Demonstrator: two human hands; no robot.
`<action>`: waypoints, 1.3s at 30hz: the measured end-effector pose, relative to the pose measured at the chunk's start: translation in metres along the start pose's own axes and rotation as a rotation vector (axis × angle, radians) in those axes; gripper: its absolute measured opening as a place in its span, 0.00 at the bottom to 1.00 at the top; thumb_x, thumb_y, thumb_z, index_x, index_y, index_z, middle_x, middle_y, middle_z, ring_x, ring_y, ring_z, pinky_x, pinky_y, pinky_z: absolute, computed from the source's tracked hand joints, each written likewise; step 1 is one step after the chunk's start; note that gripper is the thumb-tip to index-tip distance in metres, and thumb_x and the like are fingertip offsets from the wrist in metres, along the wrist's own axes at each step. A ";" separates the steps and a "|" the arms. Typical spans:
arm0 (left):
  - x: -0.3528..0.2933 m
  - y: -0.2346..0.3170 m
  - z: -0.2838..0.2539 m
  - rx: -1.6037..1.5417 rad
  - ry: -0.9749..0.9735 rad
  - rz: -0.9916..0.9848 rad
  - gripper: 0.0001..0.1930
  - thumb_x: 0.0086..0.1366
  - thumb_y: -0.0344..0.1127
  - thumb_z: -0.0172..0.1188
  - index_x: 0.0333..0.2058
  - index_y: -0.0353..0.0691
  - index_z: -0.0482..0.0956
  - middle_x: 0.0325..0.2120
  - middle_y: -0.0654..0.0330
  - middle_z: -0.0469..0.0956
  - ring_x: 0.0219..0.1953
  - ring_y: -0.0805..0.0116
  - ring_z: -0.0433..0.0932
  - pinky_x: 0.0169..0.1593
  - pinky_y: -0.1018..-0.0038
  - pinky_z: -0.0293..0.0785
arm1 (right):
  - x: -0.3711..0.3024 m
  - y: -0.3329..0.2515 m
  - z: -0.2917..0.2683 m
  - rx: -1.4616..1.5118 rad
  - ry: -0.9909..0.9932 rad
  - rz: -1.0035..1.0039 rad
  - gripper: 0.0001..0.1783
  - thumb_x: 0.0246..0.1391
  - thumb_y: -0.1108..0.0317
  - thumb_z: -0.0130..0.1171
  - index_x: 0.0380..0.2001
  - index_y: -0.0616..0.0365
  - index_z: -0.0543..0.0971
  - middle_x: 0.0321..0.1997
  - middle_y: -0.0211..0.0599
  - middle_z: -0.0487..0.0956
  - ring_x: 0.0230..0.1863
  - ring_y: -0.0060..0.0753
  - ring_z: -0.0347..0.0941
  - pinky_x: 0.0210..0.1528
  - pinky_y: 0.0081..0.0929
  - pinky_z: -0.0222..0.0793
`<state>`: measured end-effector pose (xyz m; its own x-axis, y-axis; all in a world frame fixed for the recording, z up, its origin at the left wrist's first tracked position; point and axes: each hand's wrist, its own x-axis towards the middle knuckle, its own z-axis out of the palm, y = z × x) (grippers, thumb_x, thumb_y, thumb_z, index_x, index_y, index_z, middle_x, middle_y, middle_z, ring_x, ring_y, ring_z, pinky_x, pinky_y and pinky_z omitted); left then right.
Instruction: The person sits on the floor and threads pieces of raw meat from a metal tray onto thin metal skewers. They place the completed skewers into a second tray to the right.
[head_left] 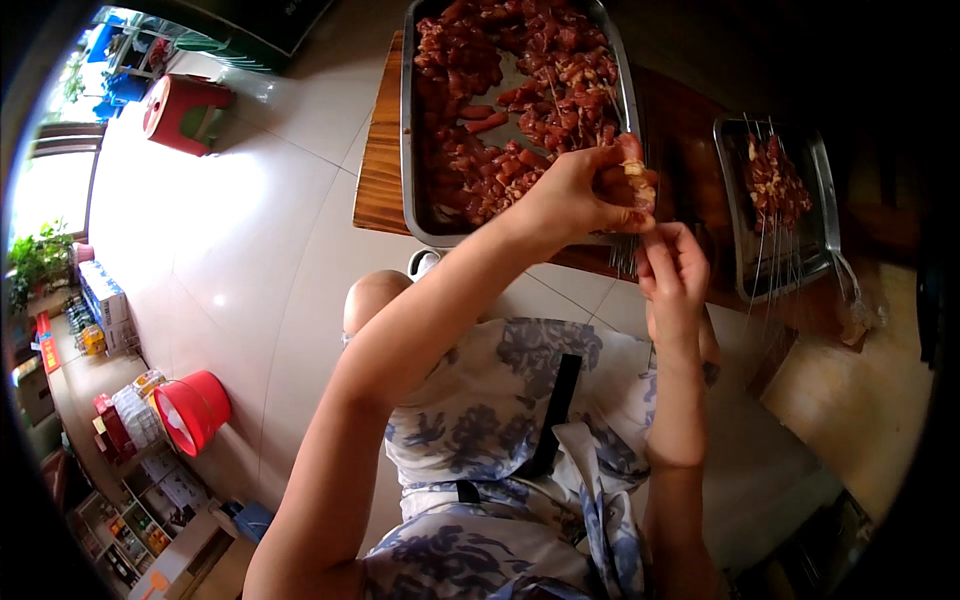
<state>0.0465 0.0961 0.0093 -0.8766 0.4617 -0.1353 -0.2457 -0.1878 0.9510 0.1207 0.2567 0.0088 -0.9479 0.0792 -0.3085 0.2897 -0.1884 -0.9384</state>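
The large tray [408,150] lies on the table [382,170], meat pieces [570,85] in it. To its right sits the smaller tray [829,190] with skewered meat [775,180], apparently on the same table.

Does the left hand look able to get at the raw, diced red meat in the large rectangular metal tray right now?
Probably yes: the left hand is at the near right corner of the tray, and the diced meat lies mostly uncovered. It holds other meat pieces, which may hinder pickup.
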 end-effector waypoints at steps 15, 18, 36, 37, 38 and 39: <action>-0.002 0.015 -0.108 1.535 0.381 -0.124 0.11 0.48 0.34 0.64 0.33 0.42 0.80 0.29 0.52 0.80 0.34 0.52 0.79 0.36 0.61 0.75 | 0.005 0.000 -0.011 -0.003 -0.019 -0.047 0.04 0.60 0.73 0.48 0.35 0.60 0.71 0.24 0.27 0.70 0.18 0.08 0.53 0.19 0.10 0.47; -0.004 0.018 -0.120 1.214 0.231 -0.049 0.12 0.51 0.31 0.62 0.37 0.40 0.80 0.30 0.54 0.81 0.34 0.57 0.80 0.38 0.66 0.76 | 0.003 0.002 -0.006 -0.001 -0.045 -0.069 0.04 0.61 0.73 0.48 0.36 0.61 0.72 0.24 0.26 0.69 0.18 0.09 0.54 0.19 0.10 0.50; 0.007 0.029 -0.106 -0.416 0.238 0.173 0.13 0.65 0.29 0.53 0.49 0.35 0.70 0.47 0.56 0.75 0.54 0.55 0.72 0.54 0.60 0.75 | -0.006 0.007 0.015 -0.511 -0.052 -0.407 0.07 0.58 0.73 0.54 0.38 0.64 0.77 0.28 0.31 0.77 0.26 0.19 0.70 0.30 0.16 0.66; 0.008 0.028 -0.104 -0.445 0.223 0.185 0.13 0.65 0.28 0.53 0.48 0.35 0.71 0.47 0.56 0.75 0.54 0.56 0.72 0.54 0.61 0.75 | -0.006 0.008 0.015 -0.524 -0.046 -0.425 0.07 0.58 0.73 0.54 0.38 0.64 0.77 0.29 0.33 0.78 0.27 0.20 0.71 0.31 0.17 0.67; 0.009 0.027 -0.103 -0.473 0.208 0.196 0.12 0.65 0.28 0.53 0.48 0.35 0.71 0.46 0.56 0.75 0.54 0.57 0.72 0.55 0.61 0.74 | -0.006 0.009 0.015 -0.526 -0.045 -0.418 0.07 0.58 0.73 0.54 0.38 0.64 0.77 0.30 0.34 0.78 0.28 0.21 0.72 0.31 0.18 0.67; 0.010 0.027 -0.101 -0.503 0.192 0.207 0.12 0.65 0.27 0.53 0.47 0.35 0.72 0.46 0.56 0.75 0.53 0.58 0.72 0.55 0.62 0.74 | -0.006 0.009 0.014 -0.530 -0.042 -0.410 0.07 0.58 0.73 0.54 0.38 0.64 0.77 0.30 0.34 0.79 0.28 0.22 0.72 0.32 0.18 0.68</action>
<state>-0.0107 0.0077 0.0050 -0.9753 0.2145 -0.0530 -0.1862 -0.6686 0.7200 0.1271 0.2404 0.0041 -0.9963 0.0016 0.0857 -0.0796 0.3554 -0.9313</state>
